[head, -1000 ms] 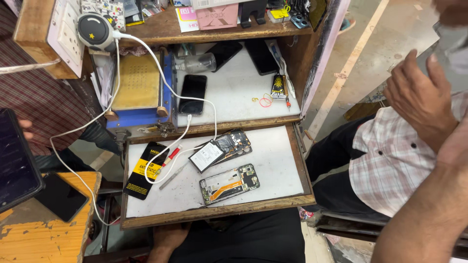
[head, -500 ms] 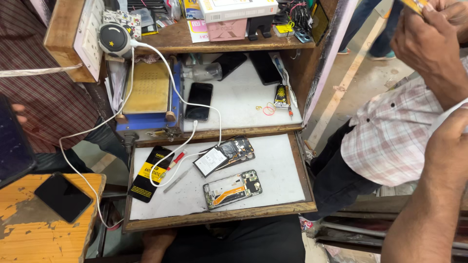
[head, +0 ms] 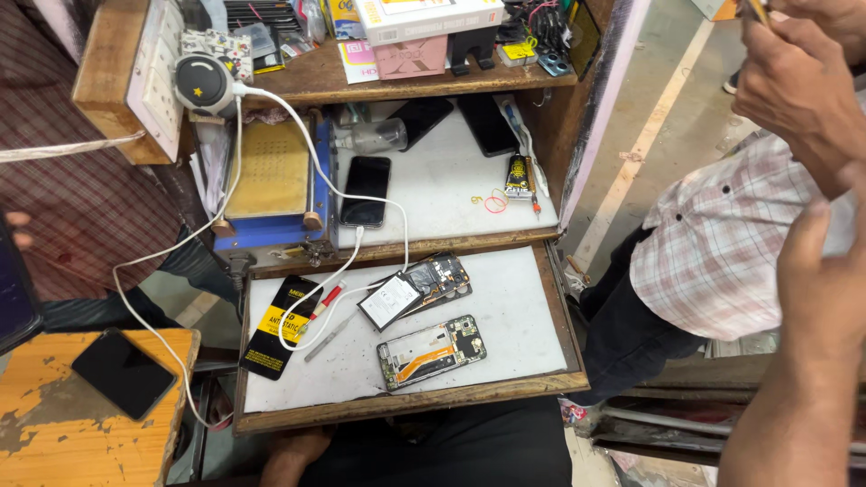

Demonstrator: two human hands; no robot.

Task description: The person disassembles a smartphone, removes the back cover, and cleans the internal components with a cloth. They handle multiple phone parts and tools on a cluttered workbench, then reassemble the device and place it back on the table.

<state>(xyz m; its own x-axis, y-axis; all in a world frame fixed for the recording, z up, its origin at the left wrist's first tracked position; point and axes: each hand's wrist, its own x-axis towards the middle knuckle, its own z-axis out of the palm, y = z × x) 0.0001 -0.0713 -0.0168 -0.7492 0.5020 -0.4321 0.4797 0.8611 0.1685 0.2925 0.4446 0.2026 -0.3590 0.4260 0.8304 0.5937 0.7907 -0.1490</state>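
Pull-out tray (head: 523, 298) carries two opened phones: one (head: 431, 351) near the front edge, one (head: 417, 289) behind it with a white cable (head: 361, 239) touching. The right hand (head: 825, 280) is raised at frame right, fingers loosely extended, well apart from the tray. The left hand (head: 293, 451) rests below the tray's front edge.

Blk phone (head: 364, 190), white cable (head: 352, 261), plaid shirt (head: 722, 243)

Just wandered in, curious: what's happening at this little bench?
It is a phone repair bench. Two opened phones lie on the pull-out tray: one with its battery showing, one bare frame. The person's right hand and left hand are raised off to the side, touching neither. A seated person in a checked shirt waits alongside.
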